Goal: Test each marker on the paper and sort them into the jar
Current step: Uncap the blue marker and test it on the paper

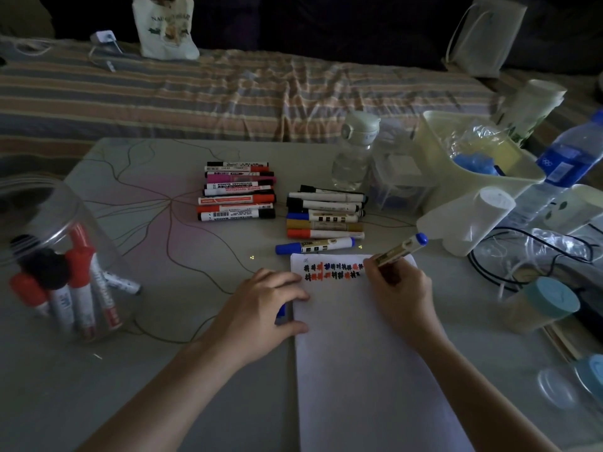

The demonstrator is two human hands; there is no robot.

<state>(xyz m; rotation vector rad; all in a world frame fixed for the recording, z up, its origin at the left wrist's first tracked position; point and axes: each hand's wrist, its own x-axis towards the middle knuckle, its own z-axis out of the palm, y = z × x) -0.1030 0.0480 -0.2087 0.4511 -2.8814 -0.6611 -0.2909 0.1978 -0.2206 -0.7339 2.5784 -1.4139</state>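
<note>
My right hand [399, 288] grips a blue-ended marker [403, 247] with its tip down on the white paper [359, 370], at the right end of two rows of black, red and blue test marks [332, 270]. At the paper's left edge my left hand [264, 308] rests, curled round a blue cap [281, 310]. Two piles of markers lie beyond: a whiteboard-marker stack [236, 192] and a second group [326, 212], with one blue marker [315, 246] lying apart. At the far left a clear jar [55, 256] holds several red and black markers.
Clutter fills the right side: a clear water bottle [354, 151], a pale yellow bin [470, 158], a blue-labelled bottle [567, 164], black cables [522, 252] and a teal-lidded container [538, 305]. A striped bed with a tote bag [166, 27] lies behind the table.
</note>
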